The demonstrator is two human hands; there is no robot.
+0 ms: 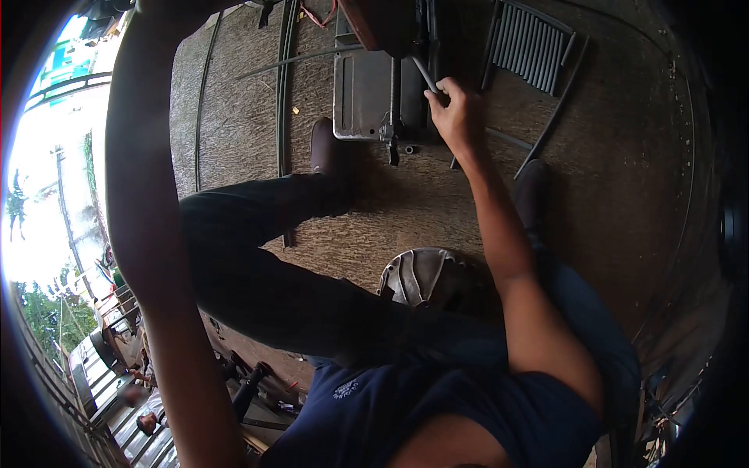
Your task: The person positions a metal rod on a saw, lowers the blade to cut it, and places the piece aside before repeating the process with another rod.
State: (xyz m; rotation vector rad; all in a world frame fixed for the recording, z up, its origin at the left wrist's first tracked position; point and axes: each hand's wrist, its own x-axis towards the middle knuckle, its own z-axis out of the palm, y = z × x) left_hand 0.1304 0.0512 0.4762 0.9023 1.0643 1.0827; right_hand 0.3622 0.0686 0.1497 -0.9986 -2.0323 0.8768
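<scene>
My right hand [454, 117] is closed on a short grey metal rod [424, 72], thumb and fingers wrapped round its lower end. The rod's far end meets a dark, reddish-brown part [382, 25] of a machine at the top. Under that part lies the machine's flat grey metal base [361, 97], with a clamp-like fitting [391, 131] along its lower side. My left arm [144, 179] stretches up the left side to the top edge. There my left hand [187, 11] is dark and cut off, its fingers hidden.
A slatted metal frame [529, 48] and loose bars [552, 109] lie at the upper right. Long thin rods [284, 101] run along the floor [351, 234] on the left. A ribbed metal housing [421, 274] rests between my legs. Beyond a railing at left is a bright outdoor area.
</scene>
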